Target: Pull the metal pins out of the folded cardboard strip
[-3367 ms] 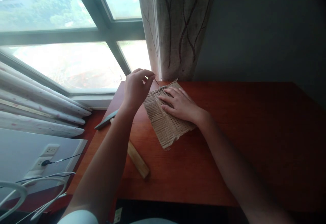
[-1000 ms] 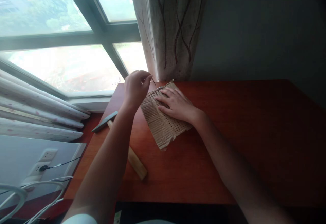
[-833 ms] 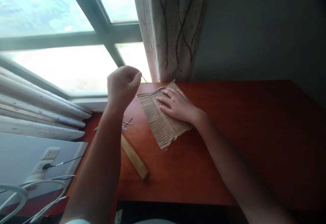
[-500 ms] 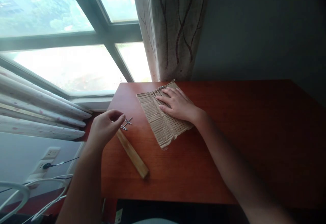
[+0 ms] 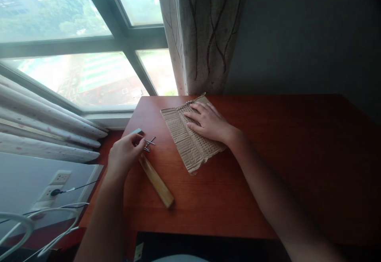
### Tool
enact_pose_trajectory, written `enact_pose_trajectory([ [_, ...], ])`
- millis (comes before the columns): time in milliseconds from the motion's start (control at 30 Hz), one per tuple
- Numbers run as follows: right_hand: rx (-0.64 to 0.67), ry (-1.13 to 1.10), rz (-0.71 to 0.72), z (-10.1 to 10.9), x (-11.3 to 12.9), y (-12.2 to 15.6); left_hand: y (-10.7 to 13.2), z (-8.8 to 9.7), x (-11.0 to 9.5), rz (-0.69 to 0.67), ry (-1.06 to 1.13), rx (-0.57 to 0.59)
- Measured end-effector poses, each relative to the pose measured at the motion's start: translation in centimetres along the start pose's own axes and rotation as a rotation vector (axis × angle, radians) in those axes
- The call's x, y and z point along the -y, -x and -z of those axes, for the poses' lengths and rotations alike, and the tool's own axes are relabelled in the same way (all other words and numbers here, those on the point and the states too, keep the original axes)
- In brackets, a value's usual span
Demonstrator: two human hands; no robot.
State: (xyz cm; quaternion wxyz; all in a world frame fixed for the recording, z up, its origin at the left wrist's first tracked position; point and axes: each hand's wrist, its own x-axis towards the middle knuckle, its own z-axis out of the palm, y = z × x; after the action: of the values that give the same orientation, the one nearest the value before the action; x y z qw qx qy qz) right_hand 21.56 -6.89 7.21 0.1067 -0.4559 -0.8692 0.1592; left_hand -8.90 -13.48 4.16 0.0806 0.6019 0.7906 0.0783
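Nearest you, on the near left of the cardboard (image 5: 178, 133), the hammer (image 5: 157, 182) slants its wooden handle over the counter (image 5: 268, 151); if your left forearm (image 5: 104, 210) swept sideways, it could knock that handle and jolt the nails (image 5: 151, 142). Left of the cardboard, your left hand (image 5: 127, 151) has thumb and fingers drawn narrow at those nails, but I cannot tell whether one sits between the tips. They look thin and lie crossed, so picking at one could drag or roll another away. Your right hand (image 5: 206, 123) rests flat, fingers spread, on the cardboard; should you ease the pressure, the light, creased sheet could slide or lift. As for room, the counter's near edge is well apart from the cardboard, and a wide stretch runs to the cardboard's right. The counter's left edge is near the nails, so a rolled one might drop there. Just behind the cardboard comes the far edge, with the curtain (image 5: 208, 35) beyond it
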Motion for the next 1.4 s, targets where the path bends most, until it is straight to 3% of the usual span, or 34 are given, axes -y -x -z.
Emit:
enact_pose_trajectory([
  [533, -0.003, -0.001, 0.0, -0.19, -0.12, -0.09, -0.03, 0.43, -0.41, 0.016, -0.205, 0.025],
  [1400, -0.009, 0.0, 0.0, -0.07, -0.05, -0.02, -0.32, 0.18, -0.94, -0.042, -0.25, 0.018],
])
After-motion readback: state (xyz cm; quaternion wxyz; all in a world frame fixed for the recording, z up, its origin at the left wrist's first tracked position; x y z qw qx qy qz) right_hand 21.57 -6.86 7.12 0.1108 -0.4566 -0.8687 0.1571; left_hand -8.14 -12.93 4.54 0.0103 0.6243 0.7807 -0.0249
